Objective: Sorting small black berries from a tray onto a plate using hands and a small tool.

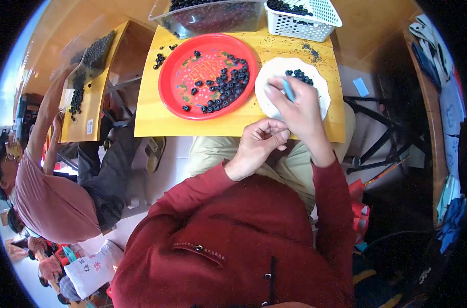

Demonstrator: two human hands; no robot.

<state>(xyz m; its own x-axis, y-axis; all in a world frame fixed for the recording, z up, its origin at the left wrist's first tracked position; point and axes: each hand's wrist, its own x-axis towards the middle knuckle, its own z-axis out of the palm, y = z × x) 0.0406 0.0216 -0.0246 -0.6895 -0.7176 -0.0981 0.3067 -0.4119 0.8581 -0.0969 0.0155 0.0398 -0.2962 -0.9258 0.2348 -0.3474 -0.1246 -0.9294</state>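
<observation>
Right hand [295, 105] pinching a slim blue tool [289, 89] over a white round plate [320, 84], left hand [259, 143] curling loosely shut, glossy dark berries [223, 84] lying on a red tray [172, 77], yellow wooden table [156, 118]

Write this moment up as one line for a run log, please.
right hand: holds thin blue tool over white plate | left hand: curled at table edge | red plate: dark berries

The right hand [297, 105] pinches a small blue tool [289, 90] over a white plate [315, 82] with dark berries [299, 76] at its 12 o'clock rim. The left hand [259, 143], curled, touches the right at 7 o'clock. A red plate [182, 66] of berries lies at 9 o'clock.
</observation>
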